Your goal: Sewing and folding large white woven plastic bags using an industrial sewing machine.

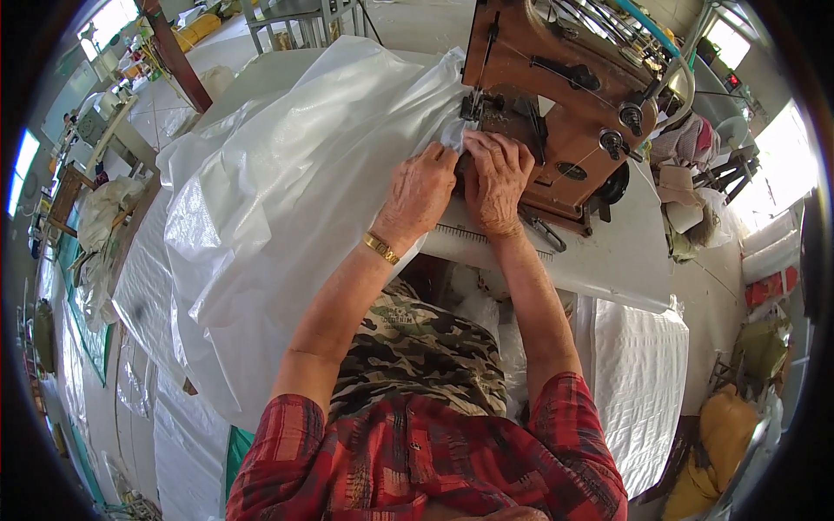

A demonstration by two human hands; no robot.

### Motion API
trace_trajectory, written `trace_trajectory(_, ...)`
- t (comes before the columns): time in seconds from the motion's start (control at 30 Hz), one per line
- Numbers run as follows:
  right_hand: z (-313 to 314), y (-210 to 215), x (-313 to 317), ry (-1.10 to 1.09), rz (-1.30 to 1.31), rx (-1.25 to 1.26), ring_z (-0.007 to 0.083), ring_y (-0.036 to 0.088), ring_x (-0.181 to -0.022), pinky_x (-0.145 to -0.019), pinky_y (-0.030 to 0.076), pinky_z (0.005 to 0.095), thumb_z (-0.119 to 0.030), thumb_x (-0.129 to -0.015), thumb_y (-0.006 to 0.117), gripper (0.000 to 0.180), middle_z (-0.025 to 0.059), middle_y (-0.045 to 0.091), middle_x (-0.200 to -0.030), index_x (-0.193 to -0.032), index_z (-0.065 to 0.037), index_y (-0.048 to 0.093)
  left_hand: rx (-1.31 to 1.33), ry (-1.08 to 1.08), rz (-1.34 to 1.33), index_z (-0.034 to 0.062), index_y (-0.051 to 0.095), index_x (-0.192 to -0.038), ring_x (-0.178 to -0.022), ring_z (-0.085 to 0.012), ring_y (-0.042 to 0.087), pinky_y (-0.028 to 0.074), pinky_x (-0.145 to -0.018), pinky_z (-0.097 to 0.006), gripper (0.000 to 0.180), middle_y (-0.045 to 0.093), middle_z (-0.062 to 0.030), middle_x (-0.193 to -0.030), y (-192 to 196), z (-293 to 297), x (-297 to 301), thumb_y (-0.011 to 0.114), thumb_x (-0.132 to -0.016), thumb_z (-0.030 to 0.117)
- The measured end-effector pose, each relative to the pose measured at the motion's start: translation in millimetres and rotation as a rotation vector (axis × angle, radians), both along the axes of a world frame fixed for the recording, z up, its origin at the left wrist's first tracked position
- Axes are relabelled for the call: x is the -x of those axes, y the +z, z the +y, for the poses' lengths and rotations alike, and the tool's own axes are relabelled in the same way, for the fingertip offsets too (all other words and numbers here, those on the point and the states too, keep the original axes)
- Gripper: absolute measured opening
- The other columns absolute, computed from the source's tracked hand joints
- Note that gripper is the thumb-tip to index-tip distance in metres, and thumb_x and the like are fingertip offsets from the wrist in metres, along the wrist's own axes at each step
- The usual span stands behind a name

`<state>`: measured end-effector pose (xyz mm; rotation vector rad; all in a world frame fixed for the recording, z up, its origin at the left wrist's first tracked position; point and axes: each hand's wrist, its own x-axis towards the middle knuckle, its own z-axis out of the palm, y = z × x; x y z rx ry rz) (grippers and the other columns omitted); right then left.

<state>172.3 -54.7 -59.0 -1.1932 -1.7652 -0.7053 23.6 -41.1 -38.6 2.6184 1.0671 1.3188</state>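
A brown industrial sewing machine stands on the table in front of me. A large sheet of white woven plastic spreads from its needle area across the table to the left. My left hand, with a gold watch on the wrist, is closed on the sheet's edge just in front of the presser foot. Right beside it my right hand is closed on the same edge, close to the machine's bed. The fingertips of both hands are partly hidden, and so is the folded edge under them.
A ruler strip runs along the pale tabletop near its front edge. Folded white sheets hang at the lower right. Behind the table is a grey metal stand. Yellow sacks lie on the right.
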Motion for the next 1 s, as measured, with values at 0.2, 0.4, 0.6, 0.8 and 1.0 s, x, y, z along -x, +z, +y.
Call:
trace_trajectory(0.2, 1.2, -1.8, 2.5, -0.065, -0.012, 0.034, 0.0240, 0.051, -0.113, -0.098, 0.033, 0.0450, -0.006, -0.071, 0.065, 0.046, -0.0004, 0.059, -0.121, -0.116, -0.011, 0.056, 0.049, 0.039, 0.130, 0.0002, 0.057, -0.091, -0.083, -0.0340, 0.063, 0.052, -0.069, -0.042, 0.012, 0.058, -0.0146, -0.088, 9.2, 1.8, -0.2, 0.059, -0.080, 0.004)
trace_trajectory(0.4, 0.7, 0.5, 1.3, -0.057, 0.004, 0.025, 0.0239, 0.051, -0.113, -0.099, 0.033, 0.0435, -0.007, -0.070, 0.067, 0.047, -0.0005, 0.059, -0.121, -0.116, -0.011, 0.056, 0.050, 0.035, 0.145, -0.0003, 0.056, -0.092, -0.083, -0.0343, 0.063, 0.051, -0.070, -0.043, 0.013, 0.058, -0.0147, -0.089, 10.0, 2.3, -0.9, 0.059, -0.080, 0.005)
trace_trajectory(0.6, -0.1, 0.9, 2.6, -0.064, 0.011, 0.044, 0.0229, 0.051, -0.113, -0.099, 0.032, 0.0432, -0.010, -0.074, 0.064, 0.042, -0.0002, 0.059, -0.121, -0.115, -0.011, 0.057, 0.005, 0.026, 0.044, 0.0028, 0.054, -0.086, -0.075, -0.0359, 0.061, 0.049, -0.064, -0.046, 0.008, 0.056, -0.0130, -0.082, 7.2, 4.2, -1.2, 0.057, -0.078, 0.003)
trace_trajectory(0.8, 0.1, 0.0, 3.3, -0.078, 0.034, 0.071, 0.0230, 0.051, -0.115, -0.100, 0.030, 0.0438, -0.012, -0.083, 0.060, 0.036, 0.0006, 0.059, -0.123, -0.119, -0.012, 0.057, -0.009, 0.032, 0.051, 0.0025, 0.054, -0.085, -0.076, -0.0361, 0.061, 0.049, -0.063, -0.046, 0.008, 0.057, -0.0131, -0.083, 10.4, 7.3, -6.1, 0.057, -0.078, 0.003)
trace_trajectory(1.0, 0.4, -1.5, 3.7, -0.082, 0.005, 0.055, 0.0240, 0.052, -0.113, -0.099, 0.031, 0.0437, -0.012, -0.083, 0.060, 0.037, 0.0022, 0.059, -0.121, -0.120, -0.012, 0.056, 0.002, 0.020, 0.058, 0.0034, 0.055, -0.087, -0.075, -0.0365, 0.061, 0.048, -0.064, -0.048, 0.008, 0.059, -0.0128, -0.083, 12.1, 11.1, -2.6, 0.057, -0.080, 0.005)
